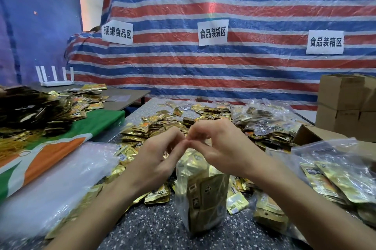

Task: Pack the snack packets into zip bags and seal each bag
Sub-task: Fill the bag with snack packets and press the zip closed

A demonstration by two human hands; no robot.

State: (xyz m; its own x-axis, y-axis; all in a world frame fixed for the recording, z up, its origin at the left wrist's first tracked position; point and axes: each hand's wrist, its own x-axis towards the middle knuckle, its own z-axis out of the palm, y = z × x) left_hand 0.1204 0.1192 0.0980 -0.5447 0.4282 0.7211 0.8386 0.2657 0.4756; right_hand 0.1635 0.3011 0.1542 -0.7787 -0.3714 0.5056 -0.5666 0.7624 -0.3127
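Low in the middle of the frame I see the zip bag (pixel 183 198), full of gold snack packets (pixel 205 190). Its bottom seems to rest on the bench (pixel 154 227). Its long side runs up and down, and its top goes straight up to my fingers (pixel 181 145). Just above it, my left hand (pixel 156 160) and right hand (pixel 221 148) meet, curled and pinching the top edge at 1 spot. Both hands are just as near. I think the seal gets pressed sideways next. Behind lie loose packets (pixel 162 127), then filled bags (pixel 262 121) to the right.
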